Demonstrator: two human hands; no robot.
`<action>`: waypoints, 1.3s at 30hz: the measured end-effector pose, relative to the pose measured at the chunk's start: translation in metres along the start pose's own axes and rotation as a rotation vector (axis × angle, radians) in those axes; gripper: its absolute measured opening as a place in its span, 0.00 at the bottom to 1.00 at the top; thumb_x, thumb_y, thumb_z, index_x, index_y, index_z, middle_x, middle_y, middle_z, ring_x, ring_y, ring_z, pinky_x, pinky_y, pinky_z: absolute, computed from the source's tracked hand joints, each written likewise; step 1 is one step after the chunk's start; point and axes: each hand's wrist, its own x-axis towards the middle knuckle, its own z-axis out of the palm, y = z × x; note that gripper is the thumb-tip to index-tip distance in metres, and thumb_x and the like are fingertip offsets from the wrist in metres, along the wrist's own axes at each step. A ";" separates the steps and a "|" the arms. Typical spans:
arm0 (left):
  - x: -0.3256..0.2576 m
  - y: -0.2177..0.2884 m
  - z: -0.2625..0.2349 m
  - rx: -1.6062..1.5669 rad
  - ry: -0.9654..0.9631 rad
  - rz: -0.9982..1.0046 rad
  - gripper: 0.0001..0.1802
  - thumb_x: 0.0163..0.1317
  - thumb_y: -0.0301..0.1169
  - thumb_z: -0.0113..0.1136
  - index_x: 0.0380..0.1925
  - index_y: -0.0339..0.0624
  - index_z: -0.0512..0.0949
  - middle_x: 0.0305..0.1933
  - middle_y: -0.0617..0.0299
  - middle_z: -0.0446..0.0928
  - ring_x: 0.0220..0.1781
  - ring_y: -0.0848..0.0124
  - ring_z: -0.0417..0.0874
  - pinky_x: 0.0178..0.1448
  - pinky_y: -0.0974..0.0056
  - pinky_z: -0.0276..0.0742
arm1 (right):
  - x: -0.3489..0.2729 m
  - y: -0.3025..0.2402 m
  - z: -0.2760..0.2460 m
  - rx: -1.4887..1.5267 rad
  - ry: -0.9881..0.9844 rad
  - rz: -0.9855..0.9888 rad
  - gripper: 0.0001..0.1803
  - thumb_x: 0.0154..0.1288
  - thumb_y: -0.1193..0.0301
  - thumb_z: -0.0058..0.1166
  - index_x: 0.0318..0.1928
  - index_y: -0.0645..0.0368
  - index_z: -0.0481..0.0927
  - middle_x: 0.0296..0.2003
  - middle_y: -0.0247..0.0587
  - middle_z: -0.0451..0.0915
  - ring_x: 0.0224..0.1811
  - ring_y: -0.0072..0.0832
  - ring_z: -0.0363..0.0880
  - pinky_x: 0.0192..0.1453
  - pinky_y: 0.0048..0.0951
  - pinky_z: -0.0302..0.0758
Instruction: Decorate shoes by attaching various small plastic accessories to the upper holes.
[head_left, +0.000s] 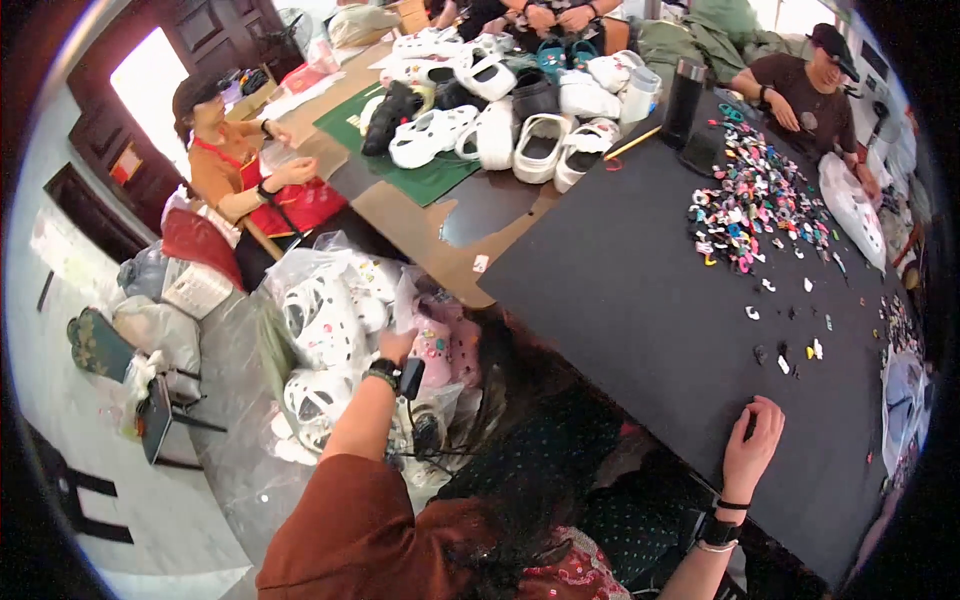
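My left hand (397,346) reaches down to the left of the table, among bagged clogs. Its fingers close on the edge of a clear plastic bag (405,300), though the fingertips are partly hidden. Pink clogs (432,345) with colourful charms lie right beside it, and white clogs (325,325) with dark holes fill the bag on its other side. My right hand (757,430) rests on the black tabletop (640,300), loosely curved with a gap between thumb and fingers, holding nothing. A few small loose charms (783,364) lie beyond it.
A large heap of colourful charms (755,195) covers the table's far right, near a seated person with a plastic bag (852,210). A black bottle (683,105) stands by a pencil (632,142). Many clogs (490,135) crowd the brown table; another person sits at its left.
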 end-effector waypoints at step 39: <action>-0.208 0.251 0.081 -0.272 -0.801 0.688 0.40 0.70 0.57 0.45 0.73 0.44 0.57 0.71 0.55 0.67 0.71 0.56 0.67 0.74 0.49 0.59 | -0.003 -0.007 0.009 0.097 0.062 0.047 0.05 0.58 0.74 0.56 0.36 0.59 0.77 0.42 0.37 0.77 0.49 0.36 0.74 0.53 0.37 0.70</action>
